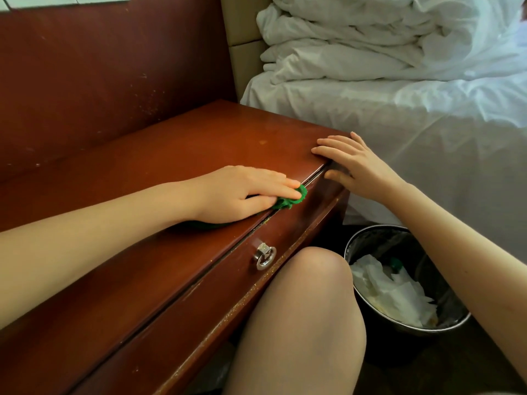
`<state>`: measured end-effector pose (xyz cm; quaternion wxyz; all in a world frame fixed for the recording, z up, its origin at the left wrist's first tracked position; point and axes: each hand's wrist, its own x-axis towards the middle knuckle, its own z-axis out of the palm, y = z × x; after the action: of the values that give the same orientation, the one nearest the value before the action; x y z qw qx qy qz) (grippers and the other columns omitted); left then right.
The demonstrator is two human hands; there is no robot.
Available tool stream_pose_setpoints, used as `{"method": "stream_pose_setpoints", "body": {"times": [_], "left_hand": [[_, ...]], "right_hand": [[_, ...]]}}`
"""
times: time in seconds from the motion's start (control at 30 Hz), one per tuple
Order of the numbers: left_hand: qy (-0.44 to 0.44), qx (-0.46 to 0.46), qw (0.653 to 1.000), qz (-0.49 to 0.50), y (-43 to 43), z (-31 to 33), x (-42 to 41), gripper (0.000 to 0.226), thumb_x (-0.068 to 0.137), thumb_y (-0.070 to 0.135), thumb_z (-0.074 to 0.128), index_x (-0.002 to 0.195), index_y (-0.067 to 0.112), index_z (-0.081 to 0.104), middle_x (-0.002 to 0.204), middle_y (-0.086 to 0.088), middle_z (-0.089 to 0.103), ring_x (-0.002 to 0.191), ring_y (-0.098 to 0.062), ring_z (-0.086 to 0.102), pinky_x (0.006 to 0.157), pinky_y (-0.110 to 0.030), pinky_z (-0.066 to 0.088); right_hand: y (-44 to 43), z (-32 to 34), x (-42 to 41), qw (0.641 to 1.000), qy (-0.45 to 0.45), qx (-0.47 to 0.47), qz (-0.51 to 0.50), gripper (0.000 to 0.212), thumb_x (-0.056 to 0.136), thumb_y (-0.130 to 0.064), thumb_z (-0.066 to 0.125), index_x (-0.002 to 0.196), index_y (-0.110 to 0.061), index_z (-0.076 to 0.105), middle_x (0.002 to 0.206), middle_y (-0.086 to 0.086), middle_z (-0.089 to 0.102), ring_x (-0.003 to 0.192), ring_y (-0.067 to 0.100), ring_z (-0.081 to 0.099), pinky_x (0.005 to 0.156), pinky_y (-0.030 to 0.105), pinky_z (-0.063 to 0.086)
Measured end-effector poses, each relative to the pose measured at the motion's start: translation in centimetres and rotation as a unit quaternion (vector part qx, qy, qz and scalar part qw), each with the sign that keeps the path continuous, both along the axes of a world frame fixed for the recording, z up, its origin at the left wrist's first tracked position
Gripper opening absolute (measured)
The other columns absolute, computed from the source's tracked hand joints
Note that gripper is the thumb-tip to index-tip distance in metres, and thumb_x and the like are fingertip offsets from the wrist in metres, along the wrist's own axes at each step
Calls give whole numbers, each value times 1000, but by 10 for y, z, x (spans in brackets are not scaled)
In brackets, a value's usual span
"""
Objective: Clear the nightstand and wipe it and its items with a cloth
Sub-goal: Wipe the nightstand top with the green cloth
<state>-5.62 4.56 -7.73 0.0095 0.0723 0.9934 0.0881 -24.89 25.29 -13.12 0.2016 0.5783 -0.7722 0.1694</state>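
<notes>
The red-brown wooden nightstand (176, 146) fills the middle of the head view, and nothing stands on its top. My left hand (242, 192) lies flat on a green cloth (288, 199) and presses it onto the top near the front edge. Most of the cloth is hidden under my palm. My right hand (353, 163) rests with straight fingers on the nightstand's front right corner, thumb over the edge. A drawer front with a metal ring pull (265, 256) lies below the top.
A bed with crumpled white bedding (385, 52) stands right of the nightstand. On the floor at the lower right is a black bin (445, 303) holding white tissues. My knee (310, 295) is against the drawer front. A red-brown wall panel (99, 67) backs the nightstand.
</notes>
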Motion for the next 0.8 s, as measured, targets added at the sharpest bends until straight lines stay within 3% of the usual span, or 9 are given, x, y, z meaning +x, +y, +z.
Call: {"method": "stream_pose_setpoints", "body": {"times": [0.1,0.17,0.3,0.53,0.7,0.8], "left_hand": [[8,34,999,-36,24,15,-10,40,100,29,38,137,39,43,144,21,38,134,4,28,110,-14,18],[25,44,999,-16,23,19,-24,40,100,22,38,138,36,43,146,17,38,136,1,27,111,-16,17],[43,42,996,58,2,16,-51,40,100,22,38,137,33,46,146,12,40,137,-10,33,115,-30,22],[55,14,987,153,-27,19,-54,40,101,22,33,140,28,44,148,7,39,138,-15,32,112,-30,21],[61,-13,990,123,-14,18,-9,41,101,24,34,139,36,42,147,15,38,137,-8,31,111,-34,24],[56,-8,996,63,1,18,25,41,100,24,38,138,41,39,144,23,36,134,5,26,110,-22,20]], "right_hand": [[0,5,1,1000,-2,9,2,55,89,-43,42,134,-12,51,136,15,51,129,36,44,108,52,19],[1,7,1,1000,13,14,3,54,90,-42,42,133,-11,52,135,16,52,127,36,46,107,52,22],[-1,6,0,999,48,24,-6,53,92,-41,41,132,-10,52,133,16,54,124,37,49,104,54,28],[-1,5,8,1000,7,9,-15,57,94,-45,35,135,-10,49,137,15,50,130,35,42,110,52,25],[-16,9,24,999,-31,4,-21,72,94,-60,18,136,-10,49,138,16,48,132,35,38,110,49,25],[-22,8,26,999,-27,5,-23,69,94,-57,16,137,-13,47,140,14,47,133,34,37,109,49,23]]}}
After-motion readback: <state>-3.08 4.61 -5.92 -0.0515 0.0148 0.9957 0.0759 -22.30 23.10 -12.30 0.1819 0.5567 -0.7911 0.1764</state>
